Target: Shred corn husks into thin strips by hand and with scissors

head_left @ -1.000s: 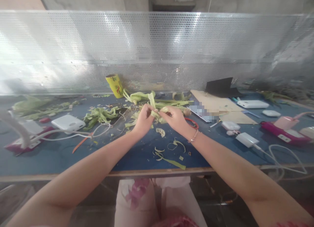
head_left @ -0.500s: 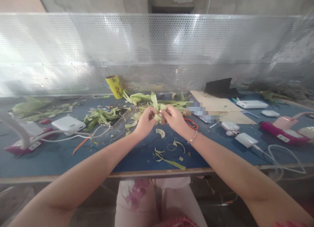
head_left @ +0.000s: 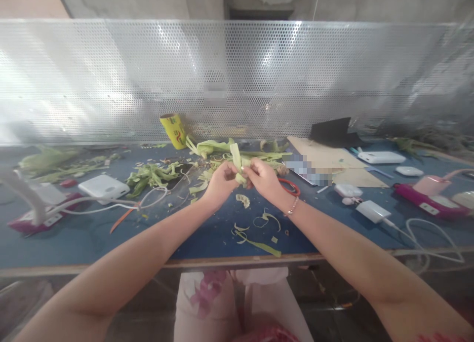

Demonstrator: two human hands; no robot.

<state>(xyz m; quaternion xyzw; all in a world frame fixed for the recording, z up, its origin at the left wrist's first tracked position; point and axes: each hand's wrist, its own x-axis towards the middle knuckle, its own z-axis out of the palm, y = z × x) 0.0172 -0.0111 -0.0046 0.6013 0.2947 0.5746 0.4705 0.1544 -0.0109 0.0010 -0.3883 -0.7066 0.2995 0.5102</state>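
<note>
A pale green strip of corn husk stands up between my hands over the middle of the table, crossed and folded with another piece at the fingers. My left hand is closed on its left side, thumb and fingers pinching. My right hand, with a bracelet at the wrist, pinches the same piece from the right. Fingers hide part of the fold. Behind them lie more green husks. Below my hands on the blue table are a pale curled scrap and a thin green strip.
A leafy green heap and a white charger box are to the left. Farther back stands a yellow tube. Red-handled scissors lie by my right wrist; cardboard, a white adapter and cables are at right.
The husk strip between my hands has turned slightly and its folded lower part is now crossed differently. Both hands stay in nearly the same place.
</note>
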